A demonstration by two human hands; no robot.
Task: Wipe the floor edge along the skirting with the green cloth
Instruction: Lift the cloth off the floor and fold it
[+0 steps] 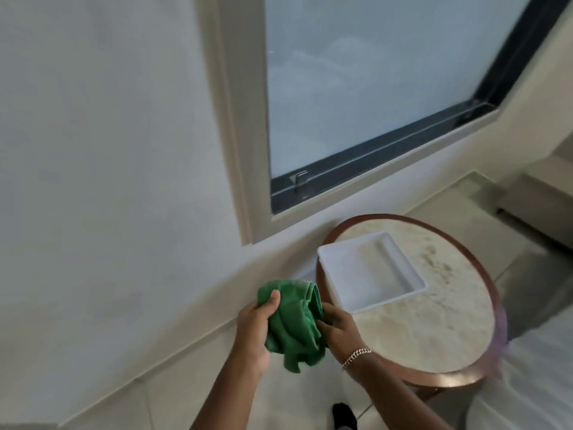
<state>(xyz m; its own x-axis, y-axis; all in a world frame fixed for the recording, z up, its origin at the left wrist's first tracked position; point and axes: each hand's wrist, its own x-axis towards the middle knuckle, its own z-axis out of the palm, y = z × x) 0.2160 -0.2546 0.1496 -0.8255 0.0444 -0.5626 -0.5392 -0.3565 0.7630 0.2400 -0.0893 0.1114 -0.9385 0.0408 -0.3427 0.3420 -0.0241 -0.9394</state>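
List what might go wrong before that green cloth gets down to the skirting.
1. Both hands, left and right, hold the green cloth bunched up in the air; a loose wad may wipe the floor edge unevenly.
2. The round table stands close to the wall, so bending toward the skirting might bump it and shift the white tray.
3. The skirting behind the table looks hard to reach and may get skipped.

Two hands, left hand [252,324] and right hand [336,325]; one green cloth [293,324]; one white tray [369,276]; one round surface [434,330]; one window [372,88]; one bracelet [356,356].
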